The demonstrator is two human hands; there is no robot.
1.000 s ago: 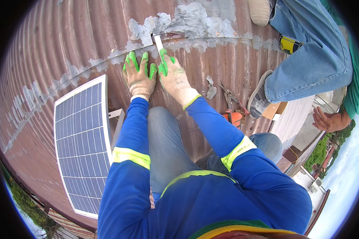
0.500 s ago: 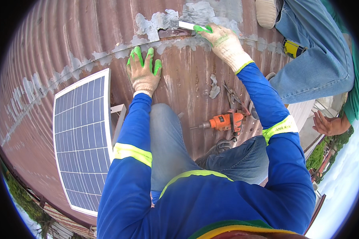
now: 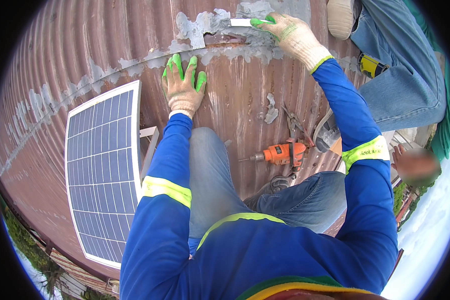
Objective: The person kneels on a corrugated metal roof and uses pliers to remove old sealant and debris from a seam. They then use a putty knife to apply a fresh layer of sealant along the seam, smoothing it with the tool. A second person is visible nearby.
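Observation:
My left hand [image 3: 184, 89], in a cream work glove with green fingertips, lies flat on the brown corrugated metal roof [image 3: 230, 95], fingers spread. It rests just below a seam smeared with grey sealant [image 3: 197, 29]. My right hand [image 3: 294, 39], gloved alike, pinches a thin white flat strip [image 3: 241, 22] between thumb and fingers. The strip's free end points left over the grey patch; whether it touches the sealant I cannot tell. Below the patch runs a darker bare stretch of metal [image 3: 225, 39]. A loose grey flake [image 3: 271, 109] lies between my arms.
A solar panel [image 3: 105, 165] stands left of my left arm. An orange drill [image 3: 285, 154] and metal snips [image 3: 294, 122] lie near my knees. At right, another person's jeans-clad leg [image 3: 402, 75] and shoe [image 3: 339, 20] are close, beside a yellow-and-black can [image 3: 370, 65].
My right hand and the white strip have shifted slightly up and to the right along the grey patch. My left hand stays on the roof. The other person's right-side foot and hand moved a little.

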